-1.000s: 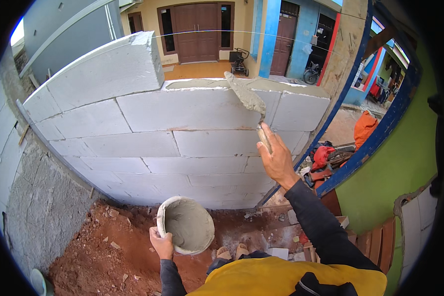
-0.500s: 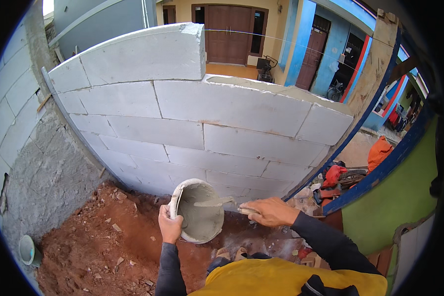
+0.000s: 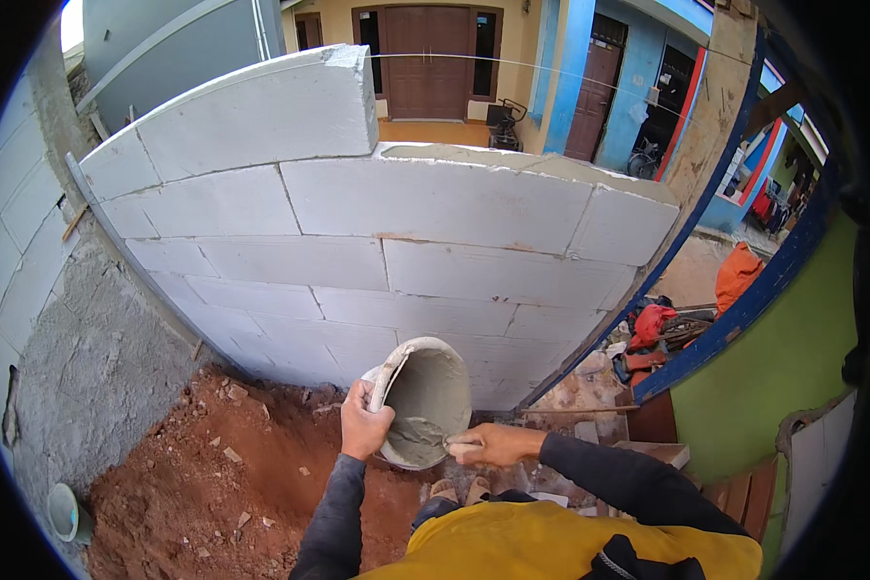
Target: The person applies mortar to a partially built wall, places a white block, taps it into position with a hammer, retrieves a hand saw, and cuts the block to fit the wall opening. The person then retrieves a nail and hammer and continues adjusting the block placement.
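While the left grip (image 3: 366, 423) clasps the rim of the tilted bucket (image 3: 437, 382), in goes the right grip (image 3: 493, 444), fingers wrapped round the trowel (image 3: 463, 446) at the mouth, its blade hard to make out against grey mortar (image 3: 416, 431)! The bucket's held before the white block wall (image 3: 435, 203), reddish soil (image 3: 261, 474) lying left.

No lettering, label, number or sign can be read anywhere in view.
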Demonstrator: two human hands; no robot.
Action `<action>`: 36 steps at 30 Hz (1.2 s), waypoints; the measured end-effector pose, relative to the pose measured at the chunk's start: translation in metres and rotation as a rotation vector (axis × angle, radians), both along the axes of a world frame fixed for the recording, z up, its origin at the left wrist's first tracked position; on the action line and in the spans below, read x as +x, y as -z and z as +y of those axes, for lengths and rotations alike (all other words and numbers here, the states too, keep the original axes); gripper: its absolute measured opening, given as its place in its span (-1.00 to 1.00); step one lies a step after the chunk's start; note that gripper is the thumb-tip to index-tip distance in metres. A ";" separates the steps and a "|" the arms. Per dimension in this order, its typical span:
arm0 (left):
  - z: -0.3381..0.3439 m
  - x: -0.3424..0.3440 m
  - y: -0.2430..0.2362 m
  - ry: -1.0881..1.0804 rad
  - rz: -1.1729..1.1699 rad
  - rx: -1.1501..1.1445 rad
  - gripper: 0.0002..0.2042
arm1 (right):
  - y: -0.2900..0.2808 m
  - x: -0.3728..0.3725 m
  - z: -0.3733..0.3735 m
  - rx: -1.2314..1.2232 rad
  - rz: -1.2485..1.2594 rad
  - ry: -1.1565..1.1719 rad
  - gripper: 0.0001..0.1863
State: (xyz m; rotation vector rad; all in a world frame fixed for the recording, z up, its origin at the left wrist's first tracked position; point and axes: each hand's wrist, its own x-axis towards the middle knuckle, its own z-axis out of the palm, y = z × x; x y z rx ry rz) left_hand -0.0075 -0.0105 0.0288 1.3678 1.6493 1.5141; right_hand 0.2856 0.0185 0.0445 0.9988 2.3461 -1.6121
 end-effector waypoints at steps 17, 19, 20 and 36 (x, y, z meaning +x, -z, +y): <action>0.022 -0.034 0.013 -0.143 -0.268 0.081 -0.69 | -0.098 0.151 -0.001 -0.764 1.114 0.598 -0.26; 0.009 -0.038 0.026 -0.182 -0.253 0.069 -0.71 | -0.119 0.183 0.013 -0.606 1.173 0.649 -0.21; 0.000 -0.039 0.032 -0.223 -0.250 0.036 -0.72 | -0.130 0.200 0.021 -0.571 1.195 0.733 -0.25; -0.019 -0.012 0.018 -0.400 0.090 -0.187 -0.62 | -0.177 0.366 0.184 -0.351 1.498 0.637 -0.33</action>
